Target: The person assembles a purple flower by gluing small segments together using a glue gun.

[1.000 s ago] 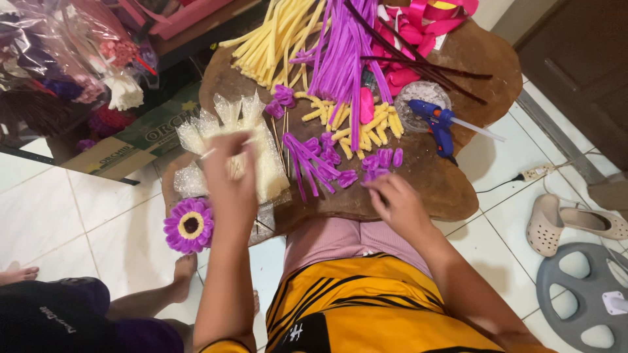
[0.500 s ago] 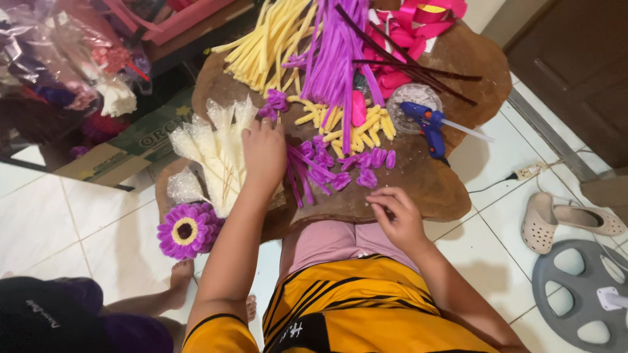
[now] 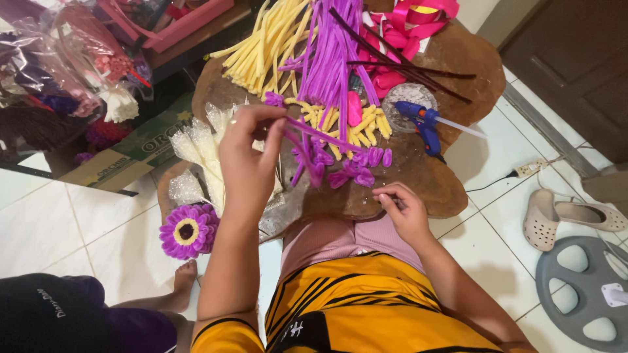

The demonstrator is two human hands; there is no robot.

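Here the left hand [image 3: 248, 153] pinches purple pipe cleaners [image 3: 307, 140] raised above the table [image 3: 418, 189], the right hand [image 3: 402, 209] rests curled beside loose petals [image 3: 356, 173], so lift slowly, separating one strand.

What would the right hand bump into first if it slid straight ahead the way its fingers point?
Probably the bent purple pieces just beyond the right hand, which points up and left across the wooden board. Depth is hard to judge from above.
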